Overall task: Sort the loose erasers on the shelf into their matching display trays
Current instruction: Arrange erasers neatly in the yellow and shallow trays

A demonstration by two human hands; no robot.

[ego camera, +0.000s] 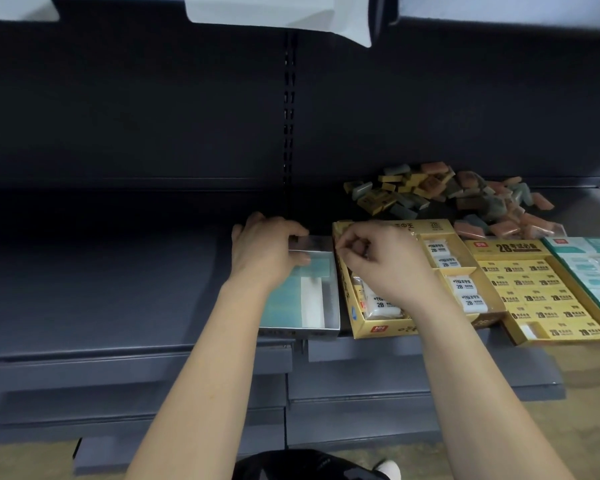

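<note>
Landmark: yellow tray [378, 330] with white 2B erasers [471, 292] in compartments, at the shelf [118, 271] front edge.
Loose erasers [444, 194]: mixed heap (green, yellow, pink-brown), behind the yellow tray and to its right, against the back of the shelf, not yet sorted.
Grey tray [332, 299]: touching the yellow tray's left side; teal erasers [284, 296] and one white strip inside.
Left hand [267, 251]: left of the yellow tray; grip clamped on the grey tray's back wall, fingers over the rim, thumb inside.
Right hand [378, 268]: over the yellow tray's back-left corner, fingers curled toward the thumb; cannot tell if the grip holds an eraser, the pinch point is blurred.
Other trays: second yellow 2B tray [513, 247] just right of the landmark; teal-white tray [568, 242] beyond that.
Step in hand (judged): squaring the grey tray next to the yellow tray, or seating a piece at the shared edge.
How to do well: left hand holds the grey tray steady so it does not slide off the shelf front. Match each piece by wrapper colour and print before dropping it in. Lay it flat, label up, in line with the rows. Pull from the edge of the heap, one piece at a time, so it does not spill.
</note>
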